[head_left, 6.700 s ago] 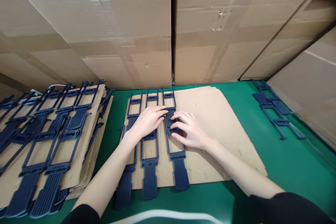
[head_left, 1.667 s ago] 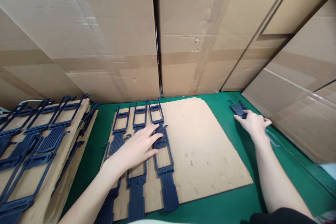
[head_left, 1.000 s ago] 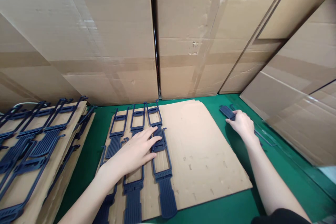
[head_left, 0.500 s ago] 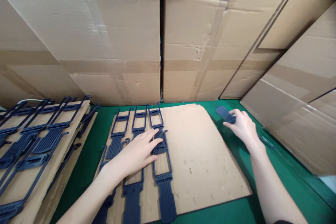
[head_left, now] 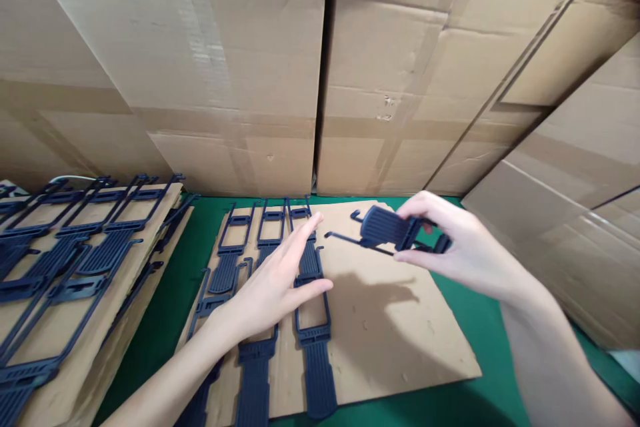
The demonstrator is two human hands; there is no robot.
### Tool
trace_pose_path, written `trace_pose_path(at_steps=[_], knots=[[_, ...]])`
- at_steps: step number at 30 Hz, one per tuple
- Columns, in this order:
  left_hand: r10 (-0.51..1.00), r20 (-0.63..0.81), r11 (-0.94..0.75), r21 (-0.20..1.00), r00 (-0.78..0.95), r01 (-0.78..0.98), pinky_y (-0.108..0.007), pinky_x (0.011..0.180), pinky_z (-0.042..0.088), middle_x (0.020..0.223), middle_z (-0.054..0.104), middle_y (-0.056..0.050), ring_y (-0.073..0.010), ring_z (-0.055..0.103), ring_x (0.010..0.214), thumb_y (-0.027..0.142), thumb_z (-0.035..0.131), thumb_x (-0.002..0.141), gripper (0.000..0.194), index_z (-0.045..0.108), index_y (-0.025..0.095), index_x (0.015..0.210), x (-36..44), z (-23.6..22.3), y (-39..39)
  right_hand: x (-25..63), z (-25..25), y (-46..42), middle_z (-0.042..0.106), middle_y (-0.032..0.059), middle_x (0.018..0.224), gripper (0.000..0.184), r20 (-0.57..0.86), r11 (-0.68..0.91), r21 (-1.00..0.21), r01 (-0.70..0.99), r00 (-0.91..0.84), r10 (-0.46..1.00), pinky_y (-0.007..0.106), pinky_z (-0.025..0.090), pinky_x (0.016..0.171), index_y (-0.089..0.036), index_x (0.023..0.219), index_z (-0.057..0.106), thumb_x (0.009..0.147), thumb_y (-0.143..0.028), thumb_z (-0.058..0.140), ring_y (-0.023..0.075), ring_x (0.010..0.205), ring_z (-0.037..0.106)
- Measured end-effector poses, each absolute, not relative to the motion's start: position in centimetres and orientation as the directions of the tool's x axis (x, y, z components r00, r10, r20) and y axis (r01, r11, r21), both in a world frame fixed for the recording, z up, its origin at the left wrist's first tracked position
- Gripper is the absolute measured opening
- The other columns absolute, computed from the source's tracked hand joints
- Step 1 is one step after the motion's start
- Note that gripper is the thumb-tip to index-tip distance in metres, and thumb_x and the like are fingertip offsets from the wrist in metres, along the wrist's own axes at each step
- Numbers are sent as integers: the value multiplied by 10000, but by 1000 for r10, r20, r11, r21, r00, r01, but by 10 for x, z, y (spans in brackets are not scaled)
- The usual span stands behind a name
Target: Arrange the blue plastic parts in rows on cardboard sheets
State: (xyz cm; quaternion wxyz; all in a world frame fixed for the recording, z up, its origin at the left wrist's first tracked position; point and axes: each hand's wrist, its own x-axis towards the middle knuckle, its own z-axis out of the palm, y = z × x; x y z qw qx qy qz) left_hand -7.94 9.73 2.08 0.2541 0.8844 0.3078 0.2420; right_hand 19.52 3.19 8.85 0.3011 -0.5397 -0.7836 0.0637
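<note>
A flat cardboard sheet (head_left: 390,333) lies on the green table (head_left: 150,307). Three dark blue plastic frame parts (head_left: 313,320) lie side by side on its left half. My left hand (head_left: 280,280) hovers just above them, fingers stretched out and apart, holding nothing. My right hand (head_left: 465,250) is raised over the sheet's far right part and grips another dark blue plastic part (head_left: 387,230) by its ribbed pad, the thin prongs pointing left. The rest of that part is hidden behind my fingers.
A stack of cardboard sheets (head_left: 65,320) covered with several blue parts stands at the left. Large cardboard boxes (head_left: 250,80) wall off the back, and more boxes (head_left: 575,213) lean in at the right.
My right hand picked a blue part off the table at the right and carried it up and left over the sheet. My left hand lifted slightly off the laid parts.
</note>
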Motion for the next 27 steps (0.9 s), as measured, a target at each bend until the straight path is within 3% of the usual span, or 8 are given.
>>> trace_pose_path(at_steps=[3, 5, 7, 10, 12, 16, 21, 27], knots=[[660, 349, -654, 702, 665, 282, -335, 1068, 360, 1428, 397, -82, -214, 422, 1281, 371, 587, 857, 666, 271, 267, 1434, -77, 24, 94, 176, 86, 38, 583, 41, 1010, 294, 325, 440, -470, 765, -314, 892, 269, 435, 771, -212, 1007, 538, 764, -285, 687, 174, 920, 552], [641, 363, -655, 718, 676, 236, -288, 968, 446, 1209, 597, -74, -194, 560, 1118, 320, 590, 857, 393, 541, 205, 1229, -75, 24, 94, 166, 82, 42, 587, 37, 1029, 298, 294, 452, -489, 746, -347, 891, 265, 434, 790, -211, 1007, 542, 758, -275, 692, 173, 950, 548], [662, 333, -613, 757, 672, 228, -236, 811, 514, 975, 678, -57, -163, 644, 909, 260, 561, 867, 176, 660, 156, 971, -72, 21, 96, 159, 77, 46, 590, 31, 1040, 315, 266, 454, -513, 728, -368, 891, 257, 437, 789, -213, 1023, 541, 754, -270, 694, 166, 954, 547], [764, 232, -436, 873, 602, 217, -198, 590, 530, 868, 682, -57, -115, 653, 616, 205, 497, 871, 196, 675, 124, 869, -69, 15, 99, 154, 71, 51, 599, 30, 1063, 325, 274, 458, -537, 709, -367, 889, 256, 443, 791, -217, 1049, 537, 769, -297, 681, 165, 959, 558], [815, 129, -274, 945, 566, 179, -208, 563, 540, 866, 680, -65, -117, 651, 555, 210, 496, 858, 204, 671, 110, 892, -69, 12, 102, 155, 68, 55, 601, 32, 1084, 338, 316, 463, -528, 712, -341, 885, 270, 439, 826, -216, 1058, 535, 770, -313, 683, 171, 976, 561], [850, -45, -3, 996, 525, 89, -254, 587, 570, 819, 673, -74, -176, 676, 593, 284, 615, 787, 253, 647, 82, 936, -69, 8, 110, 164, 64, 57, 604, 20, 1045, 366, 438, 435, -500, 749, -215, 873, 244, 447, 741, -224, 1078, 523, 758, -286, 691, 140, 850, 566], [871, -122, 184, 979, 477, -86, -306, 627, 584, 855, 675, -80, -178, 671, 615, 358, 747, 684, 514, 605, 77, 1090, -71, 7, 119, 181, 64, 49, 551, -1, 831, 412, 509, 370, -656, 658, 24, 860, 206, 401, 536, -215, 1098, 504, 747, -299, 704, 91, 606, 468], [903, -153, 267, 932, 403, -244, -250, 701, 546, 1045, 655, -119, -152, 666, 742, 218, 779, 665, 506, 615, 97, 1128, -72, 7, 121, 203, 54, 36, 588, 21, 878, 315, 436, 275, -750, 602, 137, 890, 200, 426, 533, -224, 1029, 554, 764, -325, 693, 104, 645, 522]])
